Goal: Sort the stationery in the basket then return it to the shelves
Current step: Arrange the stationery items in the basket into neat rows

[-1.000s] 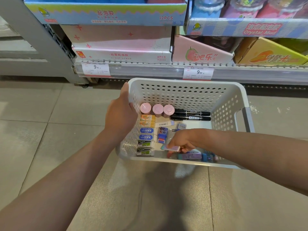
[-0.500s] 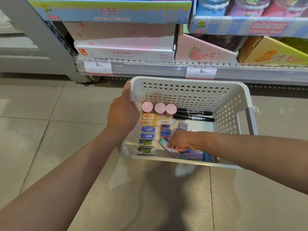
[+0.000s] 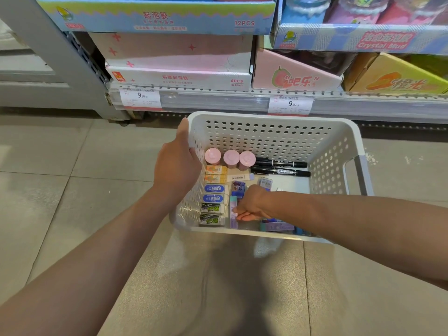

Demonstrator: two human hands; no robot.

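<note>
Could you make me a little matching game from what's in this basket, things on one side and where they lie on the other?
Things:
1. pink-capped tubes
2. black markers
3. boxed erasers
4. right hand

Places:
A. in a column along the basket's left wall
B. lying side by side, right of the pink caps
C. on the lilac packet near the front wall
D. in a row at the back

Pairs: 1-D, 2-B, 3-A, 4-C

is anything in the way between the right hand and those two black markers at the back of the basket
Nothing visible blocks it. The right hand is holding a purple eraser near the front of the basket; bare basket floor lies between it and the black markers, with small erasers just to the left.
</note>
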